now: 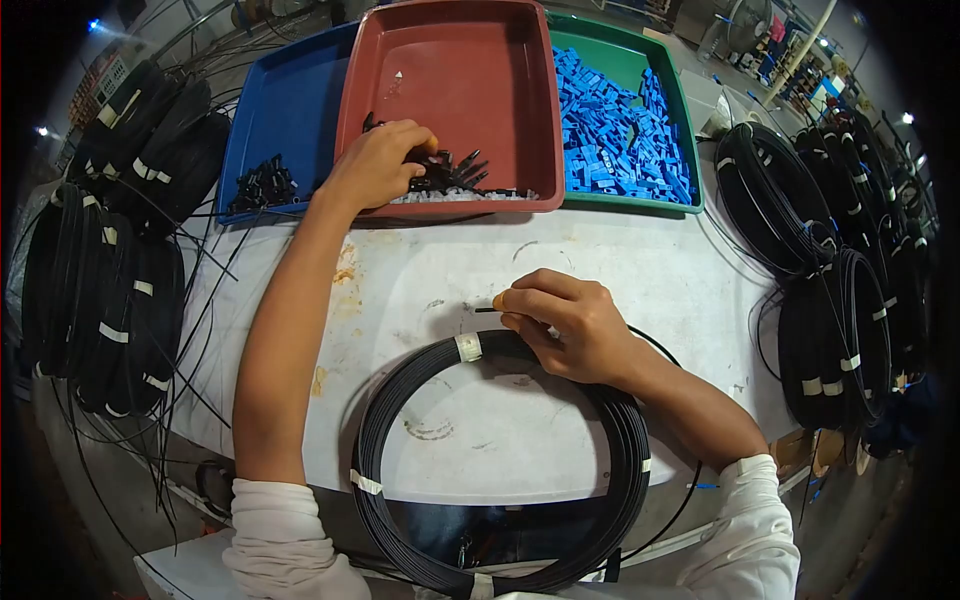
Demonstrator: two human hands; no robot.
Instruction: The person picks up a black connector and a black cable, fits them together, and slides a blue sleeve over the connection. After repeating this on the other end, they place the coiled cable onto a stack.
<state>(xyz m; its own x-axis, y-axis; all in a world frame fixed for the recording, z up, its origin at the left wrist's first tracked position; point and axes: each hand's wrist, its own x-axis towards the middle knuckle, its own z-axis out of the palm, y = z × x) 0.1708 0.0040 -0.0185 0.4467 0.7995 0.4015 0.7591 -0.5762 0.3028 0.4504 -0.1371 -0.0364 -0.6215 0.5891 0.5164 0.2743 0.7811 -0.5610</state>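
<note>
In the red tray (455, 75), my left hand (385, 165) reaches down with curled fingers at a heap of small black plastic pieces (455, 175). Its fingertips meet the pieces, and what they grip is hidden. Over the white tabletop (400, 270), my right hand (560, 325) pinches a thin black cable near its end (486, 310), which points left. A coil of black cable (375, 440), bound with pale tape, lies below that hand and overhangs the front table edge.
A blue tray (290, 100) holds black pieces (265, 185) at the left; a green tray (625, 45) holds blue pieces (620, 130) at the right. Small clear pieces (470, 196) line the red tray's near edge. Taped cable coils (110, 290) and coils (770, 200) flank the table.
</note>
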